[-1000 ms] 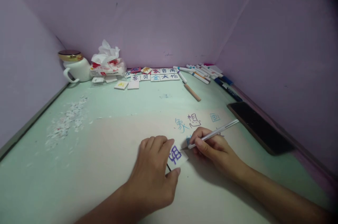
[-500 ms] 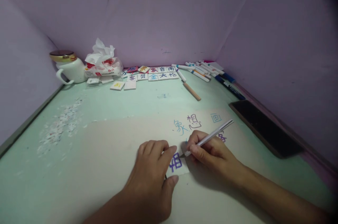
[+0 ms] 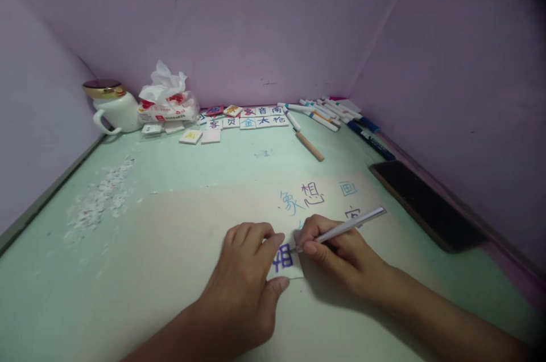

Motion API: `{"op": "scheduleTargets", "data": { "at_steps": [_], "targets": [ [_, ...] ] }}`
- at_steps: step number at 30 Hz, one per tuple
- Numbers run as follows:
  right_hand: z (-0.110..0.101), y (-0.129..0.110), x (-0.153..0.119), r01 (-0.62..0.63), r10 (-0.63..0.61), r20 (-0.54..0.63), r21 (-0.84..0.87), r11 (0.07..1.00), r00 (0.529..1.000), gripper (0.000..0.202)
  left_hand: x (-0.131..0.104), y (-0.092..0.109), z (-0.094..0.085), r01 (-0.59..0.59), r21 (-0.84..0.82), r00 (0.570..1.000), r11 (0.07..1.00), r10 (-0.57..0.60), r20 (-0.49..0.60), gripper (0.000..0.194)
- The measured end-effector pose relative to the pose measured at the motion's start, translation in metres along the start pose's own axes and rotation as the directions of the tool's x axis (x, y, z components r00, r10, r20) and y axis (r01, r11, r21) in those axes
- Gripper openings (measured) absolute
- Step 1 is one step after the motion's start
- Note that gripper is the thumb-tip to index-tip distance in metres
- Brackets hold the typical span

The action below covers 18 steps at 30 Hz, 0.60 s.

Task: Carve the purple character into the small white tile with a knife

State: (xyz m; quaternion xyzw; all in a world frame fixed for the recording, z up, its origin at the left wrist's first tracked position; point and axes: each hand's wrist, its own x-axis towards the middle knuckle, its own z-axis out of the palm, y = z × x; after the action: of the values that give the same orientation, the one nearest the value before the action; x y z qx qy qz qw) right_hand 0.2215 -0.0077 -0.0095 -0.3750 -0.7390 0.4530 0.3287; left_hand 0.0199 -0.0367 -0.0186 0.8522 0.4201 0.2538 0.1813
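lower centre — left hand [image 3: 244,271], fingers gripping a white tile [image 3: 296,269]; beside it — right hand [image 3: 344,254], fingers closed round a silver tool [image 3: 353,223].

The card [image 3: 296,270] is white, marked with a thick purple character; the slim tool [image 3: 350,222] is silvery grey. The paper [image 3: 183,237] is pale pinkish beige with blue and dark purple writing, the bench [image 3: 222,163] pale mint green, the wall [image 3: 256,26] dusky lilac. The mug [image 3: 123,113] is white, its lid [image 3: 103,89] gold with a dark top. The tissue pack [image 3: 168,113] is white and red, the stick [image 3: 310,146] light brown, the phone [image 3: 426,205] black.
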Motion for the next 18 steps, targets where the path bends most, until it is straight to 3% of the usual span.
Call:
{"op": "scheduleTargets", "data": {
  "at_steps": [12,18],
  "targets": [
    [-0.0011,0.0007,0.0004,0.035,-0.034,0.025,-0.021,0.999,0.999,0.015,0.0025,0.0012,-0.0035,0.009,-0.015,1.0,1.0,-0.008,0.029,0.039],
    [-0.0055,-0.0003,0.0051,0.175,-0.157,0.117,-0.168,0.97,0.981,0.01,0.0028,0.0023,-0.0041,0.017,-0.024,1.0,1.0,-0.016,0.026,0.038]
  ]
}}
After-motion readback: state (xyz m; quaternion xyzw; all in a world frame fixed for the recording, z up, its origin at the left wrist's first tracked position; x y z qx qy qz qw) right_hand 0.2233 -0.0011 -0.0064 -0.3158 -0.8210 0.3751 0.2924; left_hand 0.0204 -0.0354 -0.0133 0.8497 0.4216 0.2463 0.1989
